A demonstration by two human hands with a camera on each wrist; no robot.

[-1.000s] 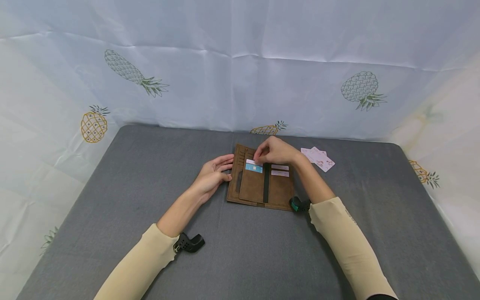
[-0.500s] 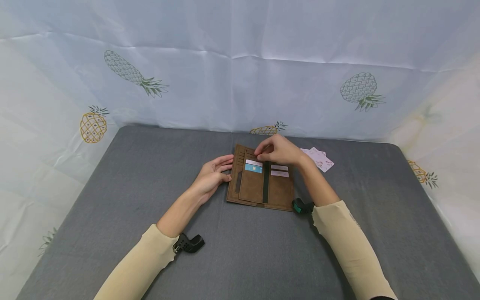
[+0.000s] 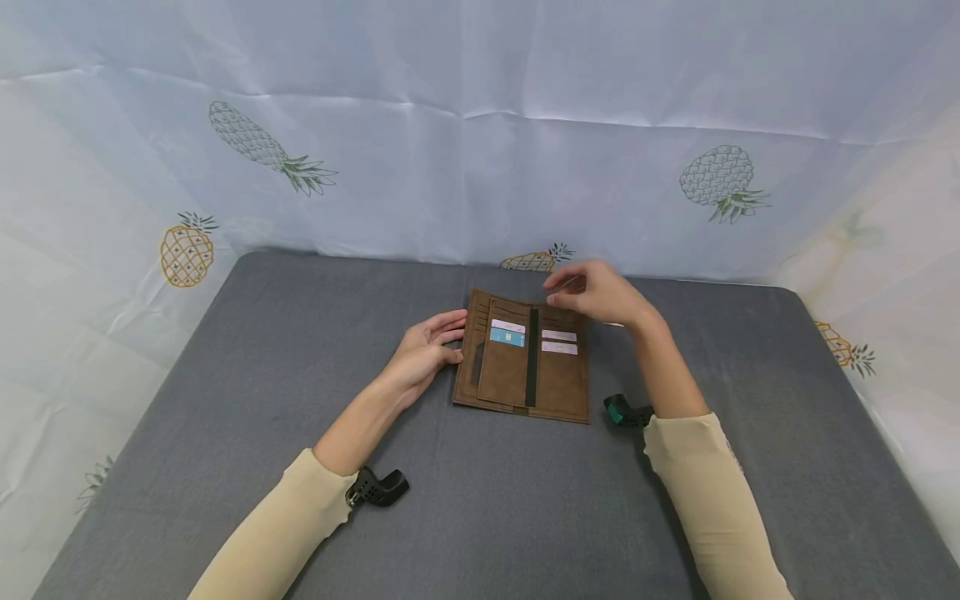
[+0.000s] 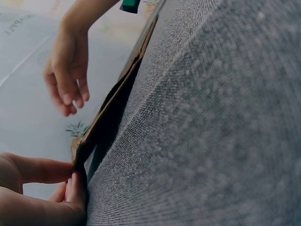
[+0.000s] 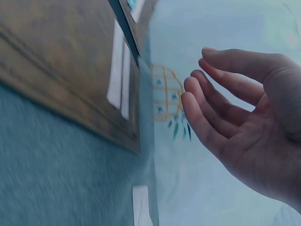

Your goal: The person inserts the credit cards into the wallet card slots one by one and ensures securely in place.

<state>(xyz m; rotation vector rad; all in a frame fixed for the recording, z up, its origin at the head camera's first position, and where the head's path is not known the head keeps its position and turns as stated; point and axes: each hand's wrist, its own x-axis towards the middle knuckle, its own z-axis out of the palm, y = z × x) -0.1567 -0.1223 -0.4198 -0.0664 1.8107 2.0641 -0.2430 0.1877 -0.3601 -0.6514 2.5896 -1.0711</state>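
Grey tabletop (image 3: pixel 480 508): left grip (image 3: pixel 426 350), pinching a brown card wallet (image 3: pixel 504 377), should steady it; right grip (image 3: pixel 596 292) hovers loosely spread.

Beige sleeves (image 3: pixel 277 529), black wrist cameras (image 3: pixel 384 489), one green patch (image 3: pixel 615 413).

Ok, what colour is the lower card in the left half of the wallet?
The lower card is blue; it shows best in the head view.
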